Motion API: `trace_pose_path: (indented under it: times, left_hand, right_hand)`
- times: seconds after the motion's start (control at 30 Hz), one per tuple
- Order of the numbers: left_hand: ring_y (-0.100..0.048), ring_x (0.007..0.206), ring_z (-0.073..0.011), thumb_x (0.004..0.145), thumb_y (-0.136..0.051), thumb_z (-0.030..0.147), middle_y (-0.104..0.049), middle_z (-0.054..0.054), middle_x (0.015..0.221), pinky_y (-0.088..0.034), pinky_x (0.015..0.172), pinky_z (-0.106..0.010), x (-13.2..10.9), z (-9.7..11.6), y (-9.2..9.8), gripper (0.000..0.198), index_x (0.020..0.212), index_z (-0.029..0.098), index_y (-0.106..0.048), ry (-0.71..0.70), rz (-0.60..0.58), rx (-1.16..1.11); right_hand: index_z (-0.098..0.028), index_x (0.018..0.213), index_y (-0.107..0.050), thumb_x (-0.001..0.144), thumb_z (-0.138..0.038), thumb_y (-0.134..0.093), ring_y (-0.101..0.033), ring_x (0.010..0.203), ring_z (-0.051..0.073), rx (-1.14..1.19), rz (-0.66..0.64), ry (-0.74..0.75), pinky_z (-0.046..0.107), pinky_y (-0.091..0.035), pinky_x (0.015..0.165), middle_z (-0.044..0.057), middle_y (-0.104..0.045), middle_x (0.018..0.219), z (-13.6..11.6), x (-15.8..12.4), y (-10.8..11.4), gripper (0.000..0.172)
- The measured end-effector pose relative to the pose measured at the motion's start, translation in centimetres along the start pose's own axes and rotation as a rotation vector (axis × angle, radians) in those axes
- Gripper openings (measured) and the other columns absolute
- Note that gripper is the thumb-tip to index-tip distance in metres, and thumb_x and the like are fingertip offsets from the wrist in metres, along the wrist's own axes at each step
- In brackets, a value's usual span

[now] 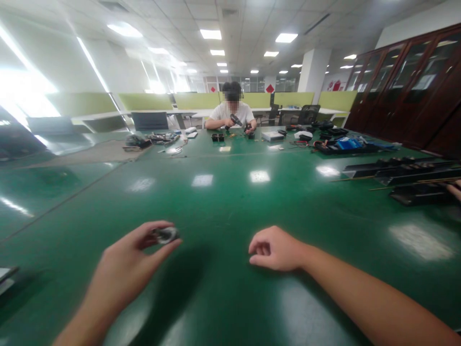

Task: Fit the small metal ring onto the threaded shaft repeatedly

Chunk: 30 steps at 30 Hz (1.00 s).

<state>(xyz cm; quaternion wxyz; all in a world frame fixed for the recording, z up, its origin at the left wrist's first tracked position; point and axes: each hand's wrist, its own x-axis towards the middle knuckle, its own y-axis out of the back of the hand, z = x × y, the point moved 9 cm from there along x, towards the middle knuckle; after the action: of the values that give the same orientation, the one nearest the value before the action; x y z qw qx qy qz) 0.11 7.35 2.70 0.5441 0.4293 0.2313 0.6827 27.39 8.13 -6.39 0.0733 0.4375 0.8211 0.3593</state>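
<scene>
My left hand (126, 266), raised over the green table, pinches a small round grey metal part with a ring-shaped face (167, 234) between thumb and fingers. Its shadow falls on the tabletop to the right. My right hand (275, 247) is low over the table, its fingers loosely curled and the thumb a little apart from them. Nothing shows inside the right hand. The two hands are well apart, with bare green tabletop (216, 216) between them.
Across the table a person in a white shirt (232, 113) holds a power drill (236, 120). Black rails (403, 168) lie at right, beside another person's hand (455, 188). Tools, cables and a blue item (348, 143) lie along the far edge. Dark cabinets (414, 91) stand at right.
</scene>
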Motion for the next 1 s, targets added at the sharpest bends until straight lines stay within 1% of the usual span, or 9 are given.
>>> trace_pose_path:
  times: [0.03, 0.1, 0.17, 0.23, 0.3, 0.4, 0.5, 0.67, 1.0]
  left_hand:
    - [-0.068, 0.086, -0.0171, 0.079, -0.072, 0.043, -0.073, 0.004, 0.094, -0.054, 0.082, -0.032, 1.0, 2.1, -2.1, 0.032, 0.105, 0.024, -0.066, -0.065, -0.072, -0.055]
    - [-0.067, 0.083, -0.0176, 0.077, -0.073, 0.033, -0.072, 0.000, 0.093, -0.054, 0.080, -0.030, 2.3, 6.6, -6.0, 0.026, 0.098, 0.021, -0.068, -0.227, -0.152, -0.159]
    - [-0.066, 0.081, -0.0179, 0.074, -0.072, 0.023, -0.071, -0.001, 0.090, -0.053, 0.076, -0.029, 2.8, 9.7, -9.4, 0.020, 0.093, 0.020, -0.068, -0.335, -0.211, -0.192]
    - [-0.066, 0.082, -0.0185, 0.072, -0.069, 0.016, -0.070, -0.002, 0.090, -0.052, 0.075, -0.029, 2.6, 10.9, -11.9, 0.019, 0.090, 0.020, -0.068, -0.393, -0.252, -0.210]
    - [-0.066, 0.083, -0.0186, 0.072, -0.066, 0.011, -0.071, -0.002, 0.091, -0.052, 0.077, -0.029, 2.1, 10.6, -13.5, 0.022, 0.092, 0.020, -0.068, -0.399, -0.285, -0.235]
    - [-0.068, 0.088, -0.0184, 0.075, -0.063, 0.010, -0.073, -0.001, 0.095, -0.052, 0.081, -0.029, 1.3, 9.2, -14.7, 0.027, 0.098, 0.023, -0.068, -0.359, -0.329, -0.294]
    - [-0.069, 0.090, -0.0187, 0.078, -0.067, 0.019, -0.073, -0.001, 0.099, -0.053, 0.081, -0.028, 0.8, 8.3, -15.3, 0.024, 0.102, 0.022, -0.066, -0.285, -0.362, -0.404]
    - [-0.070, 0.089, -0.0172, 0.077, -0.071, 0.020, -0.074, -0.001, 0.097, -0.053, 0.080, -0.026, 0.4, 8.7, -16.4, 0.027, 0.103, 0.022, -0.065, -0.255, -0.433, -0.545]
    - [-0.070, 0.084, -0.0175, 0.074, -0.075, 0.022, -0.073, -0.001, 0.091, -0.053, 0.076, -0.026, 0.9, 8.2, -16.7, 0.025, 0.097, 0.021, -0.065, -0.208, -0.433, -0.568]
  right_hand:
    - [-0.015, 0.087, -0.073, 0.081, -0.033, -0.072, -0.058, 0.058, 0.011, 0.008, 0.013, -0.004, 0.021, -0.043, 0.055, 0.000, -0.065, 0.069, 0.1, 0.0, 0.1, 0.019]
    - [-0.015, 0.087, -0.072, 0.081, -0.031, -0.071, -0.058, 0.057, 0.011, 0.012, 0.055, -0.034, 0.021, -0.044, 0.055, 0.000, -0.065, 0.067, 0.6, 0.0, 0.6, 0.017]
    - [-0.015, 0.086, -0.071, 0.081, -0.028, -0.070, -0.058, 0.056, 0.011, 0.004, 0.121, -0.086, 0.021, -0.043, 0.055, 0.000, -0.066, 0.066, 1.4, 0.2, 1.1, 0.014]
    - [-0.015, 0.086, -0.069, 0.081, -0.025, -0.068, -0.059, 0.056, 0.012, -0.006, 0.180, -0.140, 0.021, -0.043, 0.055, 0.000, -0.067, 0.066, 2.1, 0.2, 1.6, 0.011]
    - [-0.016, 0.088, -0.068, 0.081, -0.024, -0.068, -0.059, 0.056, 0.011, -0.012, 0.202, -0.173, 0.021, -0.043, 0.055, 0.000, -0.067, 0.068, 2.6, 0.3, 1.7, 0.011]
    - [-0.017, 0.091, -0.066, 0.080, -0.024, -0.068, -0.058, 0.055, 0.011, -0.023, 0.187, -0.188, 0.020, -0.040, 0.053, -0.002, -0.067, 0.067, 2.7, 0.4, 1.4, 0.013]
    - [-0.018, 0.090, -0.066, 0.080, -0.023, -0.068, -0.057, 0.053, 0.011, -0.025, 0.160, -0.199, 0.020, -0.039, 0.052, -0.002, -0.066, 0.065, 2.5, 0.3, 1.1, 0.011]
    - [-0.018, 0.087, -0.065, 0.080, -0.021, -0.067, -0.057, 0.054, 0.011, -0.002, 0.131, -0.190, 0.020, -0.039, 0.052, -0.003, -0.065, 0.065, 2.3, 0.4, 0.9, 0.008]
    - [-0.019, 0.089, -0.065, 0.078, -0.018, -0.068, -0.056, 0.053, 0.010, 0.001, 0.106, -0.161, 0.019, -0.038, 0.052, -0.004, -0.063, 0.063, 1.9, 0.3, 0.8, 0.011]
